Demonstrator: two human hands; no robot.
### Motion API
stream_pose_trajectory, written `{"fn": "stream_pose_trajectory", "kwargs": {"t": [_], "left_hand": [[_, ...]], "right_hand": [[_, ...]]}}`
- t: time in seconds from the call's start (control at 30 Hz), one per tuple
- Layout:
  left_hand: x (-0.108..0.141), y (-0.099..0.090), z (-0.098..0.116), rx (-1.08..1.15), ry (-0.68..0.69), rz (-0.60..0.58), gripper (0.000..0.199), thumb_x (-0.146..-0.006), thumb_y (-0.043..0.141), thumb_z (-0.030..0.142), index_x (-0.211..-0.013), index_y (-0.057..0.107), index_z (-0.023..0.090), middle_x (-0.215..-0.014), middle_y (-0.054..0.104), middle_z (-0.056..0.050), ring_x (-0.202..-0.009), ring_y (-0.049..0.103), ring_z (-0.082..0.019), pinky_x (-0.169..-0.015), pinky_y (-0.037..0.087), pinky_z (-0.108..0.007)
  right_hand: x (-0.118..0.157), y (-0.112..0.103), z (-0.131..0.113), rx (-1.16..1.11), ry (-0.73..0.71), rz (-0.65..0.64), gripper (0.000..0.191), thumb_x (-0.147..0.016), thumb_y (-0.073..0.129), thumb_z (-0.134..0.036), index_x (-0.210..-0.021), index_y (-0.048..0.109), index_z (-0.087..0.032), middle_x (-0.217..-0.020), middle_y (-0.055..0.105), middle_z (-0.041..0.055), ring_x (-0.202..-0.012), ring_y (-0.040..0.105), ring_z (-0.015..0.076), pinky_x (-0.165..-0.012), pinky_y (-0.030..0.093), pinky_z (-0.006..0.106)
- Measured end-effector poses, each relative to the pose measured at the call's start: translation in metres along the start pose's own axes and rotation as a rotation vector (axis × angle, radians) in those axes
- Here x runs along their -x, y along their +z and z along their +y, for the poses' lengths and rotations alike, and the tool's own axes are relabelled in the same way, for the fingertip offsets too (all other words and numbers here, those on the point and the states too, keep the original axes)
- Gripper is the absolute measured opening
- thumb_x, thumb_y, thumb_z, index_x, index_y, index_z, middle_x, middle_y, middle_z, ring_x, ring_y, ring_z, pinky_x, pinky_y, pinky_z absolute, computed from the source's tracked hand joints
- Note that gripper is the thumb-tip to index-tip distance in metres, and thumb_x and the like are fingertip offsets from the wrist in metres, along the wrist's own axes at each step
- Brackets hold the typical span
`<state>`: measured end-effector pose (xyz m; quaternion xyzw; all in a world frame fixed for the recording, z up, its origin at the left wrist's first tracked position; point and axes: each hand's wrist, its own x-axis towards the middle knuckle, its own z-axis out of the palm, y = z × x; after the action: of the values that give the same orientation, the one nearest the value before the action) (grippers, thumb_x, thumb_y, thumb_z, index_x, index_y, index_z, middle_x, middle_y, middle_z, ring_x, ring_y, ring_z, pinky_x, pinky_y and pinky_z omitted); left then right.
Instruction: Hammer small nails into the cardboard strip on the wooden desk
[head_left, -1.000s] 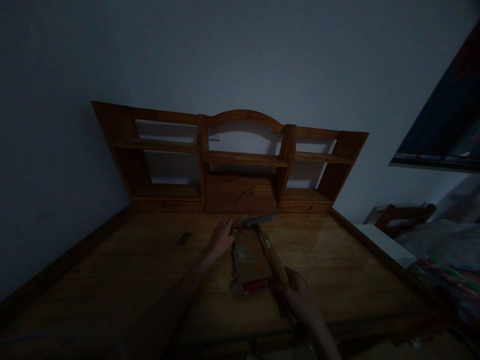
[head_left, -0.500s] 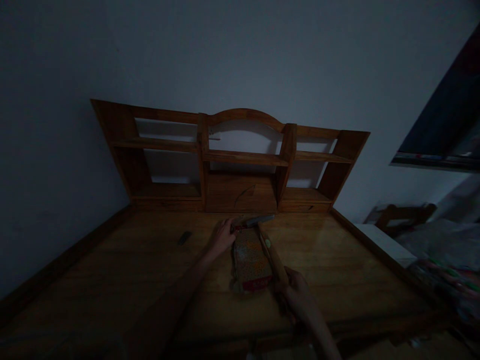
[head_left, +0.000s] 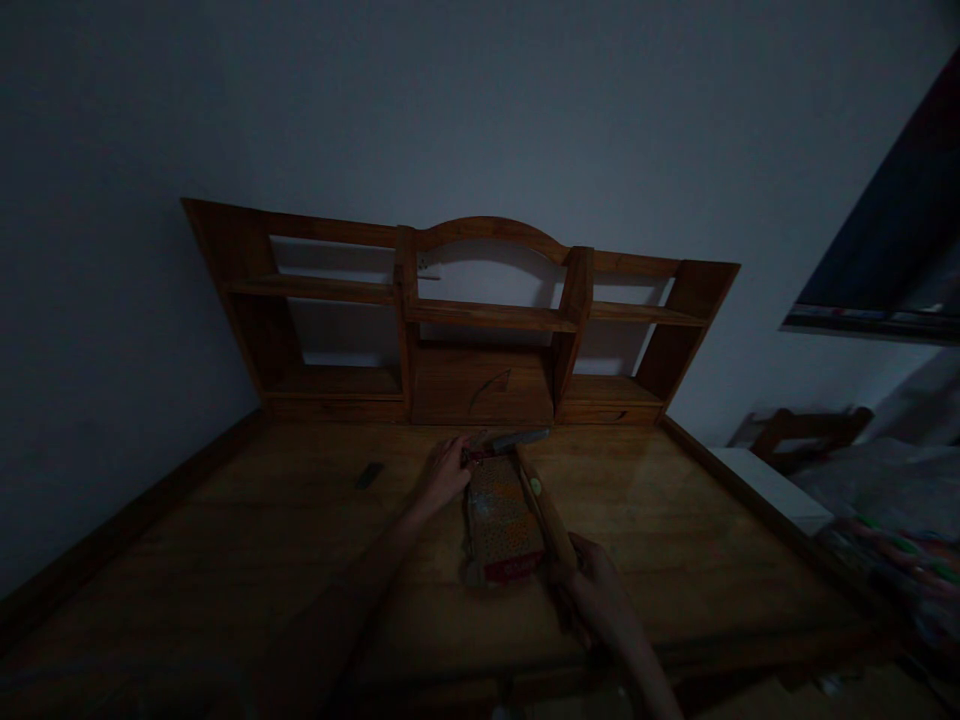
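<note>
Dim light. Right hand (head_left: 592,585): fingers closed round the wooden handle of a hammer-like tool (head_left: 551,518); its grey head lies beyond the fingers, over the far end of a flat, speckled block (head_left: 504,515) with a red near edge. Block flat on the worktop (head_left: 300,540), between the hands, ahead and to the left of the right fingers. Left hand (head_left: 446,478): fingers at the block's far left corner; cannot tell whether they grip it. Small dark piece (head_left: 369,475) left of that hand. Wooden shelf unit (head_left: 491,317) behind.
</note>
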<state>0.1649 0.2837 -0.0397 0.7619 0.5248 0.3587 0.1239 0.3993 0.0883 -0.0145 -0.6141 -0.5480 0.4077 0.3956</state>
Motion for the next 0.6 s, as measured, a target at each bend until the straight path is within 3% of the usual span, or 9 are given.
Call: {"fn": "stream_pose_trajectory", "kwargs": {"t": [0.3, 0.47, 0.6], "left_hand": [[-0.0005, 0.0004, 0.0006, 0.021, -0.019, 0.001, 0.05, -0.078, 0.062, 0.016, -0.127, 0.052, 0.02, -0.108, 0.065, -0.006, -0.11, 0.055, -0.022, -0.098, 0.039, -0.038], [0.0003, 0.0004, 0.0006, 0.007, -0.02, 0.013, 0.047, -0.079, 0.064, 0.021, -0.125, 0.053, 0.019, -0.107, 0.064, -0.007, -0.108, 0.054, -0.022, -0.098, 0.039, -0.037], [0.0006, -0.0022, 0.0036, -0.005, -0.056, 0.018, 0.046, -0.079, 0.063, 0.025, -0.124, 0.054, 0.018, -0.103, 0.064, -0.007, -0.107, 0.054, -0.023, -0.096, 0.04, -0.036]], "right_hand": [[0.0009, 0.002, -0.0024, -0.046, 0.021, -0.021, 0.017, -0.073, 0.05, -0.024, -0.085, 0.057, -0.015, -0.055, 0.051, -0.0039, -0.042, 0.046, 0.0094, -0.037, 0.031, 0.019], [-0.0007, 0.0006, -0.0021, 0.002, -0.014, 0.021, 0.018, -0.069, 0.052, -0.022, -0.083, 0.06, -0.014, -0.061, 0.055, -0.0016, -0.052, 0.051, 0.0106, -0.042, 0.033, 0.018], [-0.0014, 0.0002, 0.0011, 0.004, 0.003, 0.002, 0.018, -0.071, 0.051, -0.023, -0.084, 0.059, -0.014, -0.059, 0.054, -0.0021, -0.049, 0.049, 0.0104, -0.039, 0.031, 0.019]]}}
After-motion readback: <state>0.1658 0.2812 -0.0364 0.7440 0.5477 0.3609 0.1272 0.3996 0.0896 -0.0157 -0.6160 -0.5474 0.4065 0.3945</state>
